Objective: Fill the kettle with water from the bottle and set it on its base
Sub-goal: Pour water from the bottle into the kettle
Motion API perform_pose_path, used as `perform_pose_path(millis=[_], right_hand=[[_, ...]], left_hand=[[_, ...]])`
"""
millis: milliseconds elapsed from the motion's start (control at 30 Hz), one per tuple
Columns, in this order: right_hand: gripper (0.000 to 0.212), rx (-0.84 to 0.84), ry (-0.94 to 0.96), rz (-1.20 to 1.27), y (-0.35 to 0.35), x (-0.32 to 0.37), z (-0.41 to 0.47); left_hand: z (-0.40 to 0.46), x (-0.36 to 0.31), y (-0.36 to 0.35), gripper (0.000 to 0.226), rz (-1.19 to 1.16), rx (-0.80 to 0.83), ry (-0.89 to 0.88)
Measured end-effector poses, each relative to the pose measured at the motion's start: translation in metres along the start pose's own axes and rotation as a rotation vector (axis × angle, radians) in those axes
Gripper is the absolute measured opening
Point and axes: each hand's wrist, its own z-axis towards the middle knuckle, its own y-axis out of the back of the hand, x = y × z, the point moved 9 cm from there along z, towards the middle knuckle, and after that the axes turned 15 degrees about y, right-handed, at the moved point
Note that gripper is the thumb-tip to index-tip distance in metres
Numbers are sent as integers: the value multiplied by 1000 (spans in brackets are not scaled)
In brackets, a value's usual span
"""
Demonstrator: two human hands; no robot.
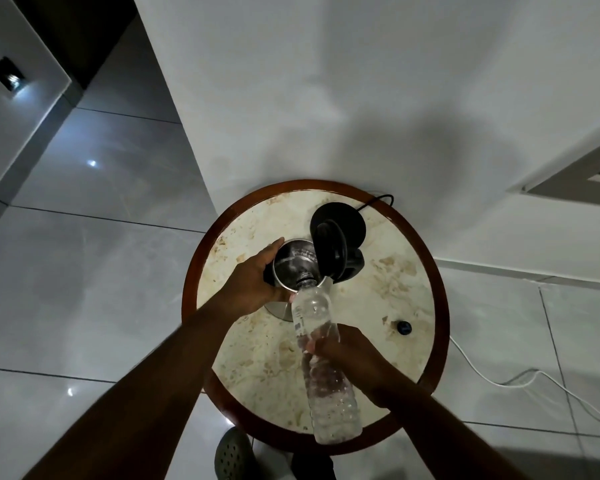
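Clear bottle (321, 362) wrapped by right hand (355, 358) fingers, mouth in kettle (293, 268).

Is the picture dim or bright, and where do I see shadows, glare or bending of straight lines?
Head view: dim overall; broad soft shadows fall on the white wall above the round table; small bright glare spots sit on the glossy floor tiles; the wide-angle lens bends wall edges and tile lines; the bottle looks slightly soft near the bottom edge.
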Motion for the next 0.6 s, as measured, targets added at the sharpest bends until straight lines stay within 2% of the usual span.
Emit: perform_pose_path(millis=[100, 267, 533, 600], right_hand=[[46, 31, -5, 9, -1, -2, 0], [24, 106, -27, -38, 0, -8, 0], [38, 90, -72, -139, 0, -29, 9], [34, 85, -79, -155, 2, -30, 10]], left_hand=[[1, 1, -1, 110, -20, 7, 5], [0, 0, -2, 110, -36, 25, 8], [-1, 0, -1, 113, -52, 42, 10], [-1, 0, -1, 112, -41, 45, 8]])
